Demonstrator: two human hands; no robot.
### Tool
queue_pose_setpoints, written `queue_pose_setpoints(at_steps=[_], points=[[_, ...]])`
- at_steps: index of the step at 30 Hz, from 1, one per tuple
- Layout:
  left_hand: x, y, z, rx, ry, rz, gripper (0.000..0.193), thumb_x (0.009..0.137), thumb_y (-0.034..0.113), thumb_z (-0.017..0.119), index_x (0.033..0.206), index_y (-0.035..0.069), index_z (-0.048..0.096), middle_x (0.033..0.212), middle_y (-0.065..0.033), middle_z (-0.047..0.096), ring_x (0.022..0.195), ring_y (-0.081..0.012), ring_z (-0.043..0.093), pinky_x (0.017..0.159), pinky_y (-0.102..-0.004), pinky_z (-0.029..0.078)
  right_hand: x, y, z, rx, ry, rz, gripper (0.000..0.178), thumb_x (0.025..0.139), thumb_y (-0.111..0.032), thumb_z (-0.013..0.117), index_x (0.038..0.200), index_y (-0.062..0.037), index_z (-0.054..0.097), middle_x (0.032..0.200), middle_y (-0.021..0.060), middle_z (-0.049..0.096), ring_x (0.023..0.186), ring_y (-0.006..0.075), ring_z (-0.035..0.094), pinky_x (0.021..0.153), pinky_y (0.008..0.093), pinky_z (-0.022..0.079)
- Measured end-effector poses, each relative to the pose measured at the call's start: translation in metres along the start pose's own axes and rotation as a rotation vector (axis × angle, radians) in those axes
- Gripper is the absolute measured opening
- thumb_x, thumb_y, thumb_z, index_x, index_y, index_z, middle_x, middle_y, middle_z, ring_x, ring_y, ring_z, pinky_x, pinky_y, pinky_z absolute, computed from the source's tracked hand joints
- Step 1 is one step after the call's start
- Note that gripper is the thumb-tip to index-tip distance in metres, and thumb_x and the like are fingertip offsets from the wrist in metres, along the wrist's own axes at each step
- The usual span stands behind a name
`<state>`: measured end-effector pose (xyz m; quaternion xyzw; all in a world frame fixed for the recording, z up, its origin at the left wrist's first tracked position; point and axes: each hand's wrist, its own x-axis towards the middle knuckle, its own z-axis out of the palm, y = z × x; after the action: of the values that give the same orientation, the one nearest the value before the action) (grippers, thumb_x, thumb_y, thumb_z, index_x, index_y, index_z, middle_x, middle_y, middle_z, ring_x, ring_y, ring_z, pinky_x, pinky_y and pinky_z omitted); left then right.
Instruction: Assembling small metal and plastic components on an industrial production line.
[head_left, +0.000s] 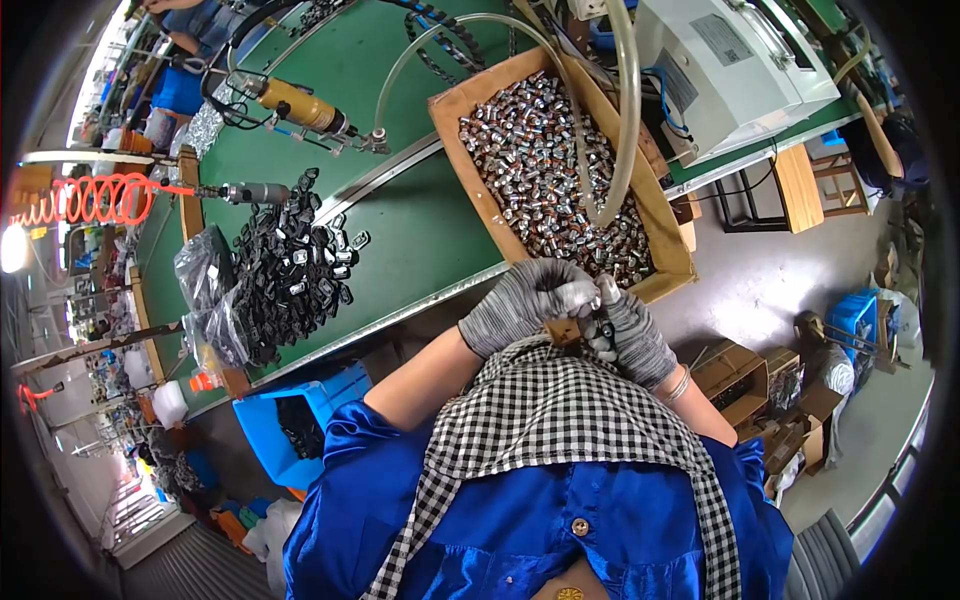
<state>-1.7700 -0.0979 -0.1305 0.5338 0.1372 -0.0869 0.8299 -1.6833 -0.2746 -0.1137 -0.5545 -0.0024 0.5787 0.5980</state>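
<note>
Both my hands wear grey knitted gloves with pale fingertips and meet in front of my chest, at the near edge of the box. My left hand (525, 302) is closed, its thumb and fingers pinched together; what they hold is too small to make out. My right hand (640, 340) is curled around a small black part (604, 330), mostly hidden by the fingers. Just under the hands shows a small brown block (563, 331). Beyond them, a cardboard box (462, 150) holds a heap of small silvery metal cylinders (540, 150) with coppery bits.
On the green workbench (400, 225), black plastic parts (295, 260) lie piled at left, beside clear plastic bags (212, 290). A yellow power driver (300, 105) and a grey one (255, 192) hang above. A white machine (725, 75) stands far right; a blue bin (285, 430) sits below left.
</note>
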Motion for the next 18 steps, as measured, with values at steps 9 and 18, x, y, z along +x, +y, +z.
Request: queue_pose_setpoints(at_steps=[9, 18], points=[[-0.018, -0.001, 0.001, 0.140, 0.035, -0.091, 0.029, 0.090, 0.028, 0.065, 0.096, 0.000, 0.063, 0.094, -0.0034, 0.065, 0.087, -0.0097, 0.060, 0.081, -0.0269, 0.049, 0.002, 0.006, 0.004, 0.206, -0.139, 0.204, 0.039, 0.097, -0.047, 0.046, 0.091, -0.0107, 0.058, 0.067, -0.0045, 0.052, 0.047, 0.0025, 0.040, 0.042, 0.0145, 0.030], [-0.016, 0.004, 0.018, 0.932, 0.257, 0.516, 0.029, 0.084, 0.023, 0.068, 0.105, 0.002, 0.063, 0.095, -0.0091, 0.063, 0.085, -0.0228, 0.062, 0.077, -0.0333, 0.052, 0.008, 0.027, 0.002, 0.606, -0.218, 0.192, 0.030, 0.100, -0.037, 0.046, 0.098, -0.0083, 0.055, 0.071, -0.0015, 0.051, 0.050, 0.0034, 0.040, 0.042, 0.0144, 0.032]])
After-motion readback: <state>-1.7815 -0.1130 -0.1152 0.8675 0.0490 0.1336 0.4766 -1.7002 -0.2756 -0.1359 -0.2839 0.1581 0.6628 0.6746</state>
